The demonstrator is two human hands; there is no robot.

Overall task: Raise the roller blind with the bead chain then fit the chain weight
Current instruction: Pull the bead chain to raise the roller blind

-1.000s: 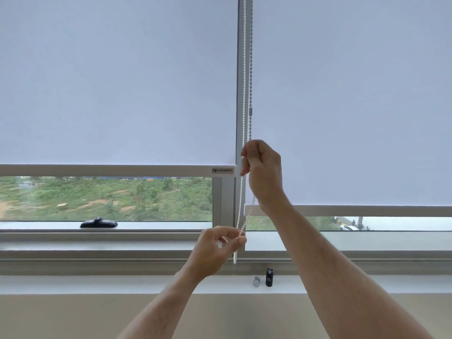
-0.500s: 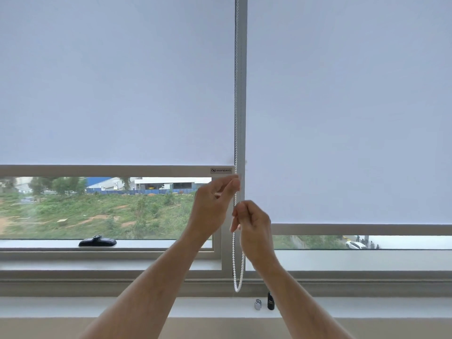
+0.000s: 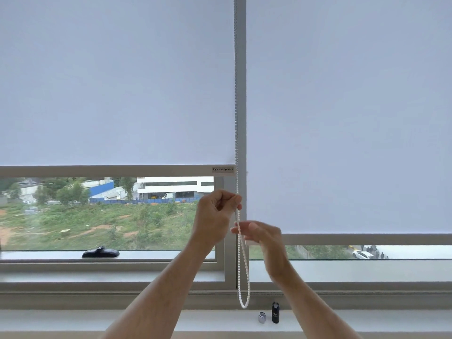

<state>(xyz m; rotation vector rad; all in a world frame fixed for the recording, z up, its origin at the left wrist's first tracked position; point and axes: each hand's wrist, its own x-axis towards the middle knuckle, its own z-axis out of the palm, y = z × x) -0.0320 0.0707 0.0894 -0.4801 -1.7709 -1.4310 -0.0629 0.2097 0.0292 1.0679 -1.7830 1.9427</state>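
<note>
Black window handle (image 3: pixel 100 253) lies on the left frame rail in front of me. Black cylinder (image 3: pixel 275 312) stands upright on the sill (image 3: pixel 73 320). Outside: white building (image 3: pixel 175 184), blue fence (image 3: pixel 137 200), white car (image 3: pixel 362 254).

A pale window sill (image 3: pixel 97 320) runs the full width of the view below the window frame. Two small things stand on it, right of centre and just beside each other: a short silver-grey piece (image 3: pixel 262 317) on the left and a taller black cylinder (image 3: pixel 275 312) on the right, both upright. Higher up, on the narrow ledge (image 3: pixel 159 255) at the foot of the left pane, lies a low black object (image 3: pixel 100 252).
</note>
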